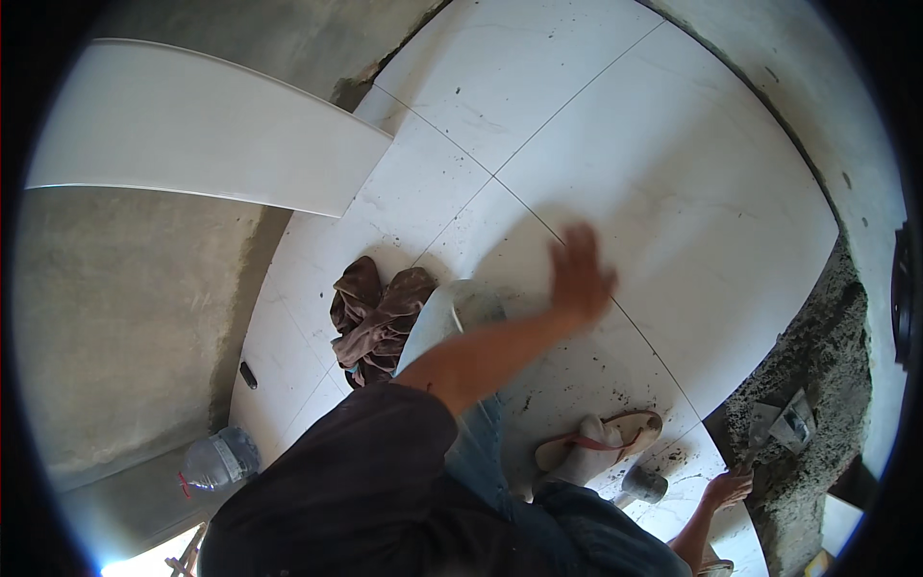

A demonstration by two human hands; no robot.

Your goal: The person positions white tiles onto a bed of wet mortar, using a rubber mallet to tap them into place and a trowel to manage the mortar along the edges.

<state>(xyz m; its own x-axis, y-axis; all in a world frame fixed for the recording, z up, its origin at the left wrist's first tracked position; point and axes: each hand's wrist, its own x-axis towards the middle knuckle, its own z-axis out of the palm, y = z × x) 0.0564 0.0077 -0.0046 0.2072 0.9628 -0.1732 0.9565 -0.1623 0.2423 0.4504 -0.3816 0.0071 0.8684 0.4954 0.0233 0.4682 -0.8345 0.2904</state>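
Observation:
My left hand (581,276) is stretched out over the large white floor tiles (692,202), its fingers extended and somewhat blurred. It holds nothing, and I cannot tell whether it touches the tile. Low on the right, my right hand (728,489) is closed round the handle end of what looks like a trowel (793,423). The grey blade lies over the rough dark mortar bed (817,356) beside the tile edge. Between my feet and that hand is a rubber mallet (646,484) with a dark head, its handle partly hidden by my leg.
A crumpled brown cloth (380,313) lies left of my knee. A long white panel (212,125) juts in from the left. A clear plastic bottle (221,460) and a small black object (248,375) are near the left wall. My sandalled foot (601,442) rests among dark crumbs.

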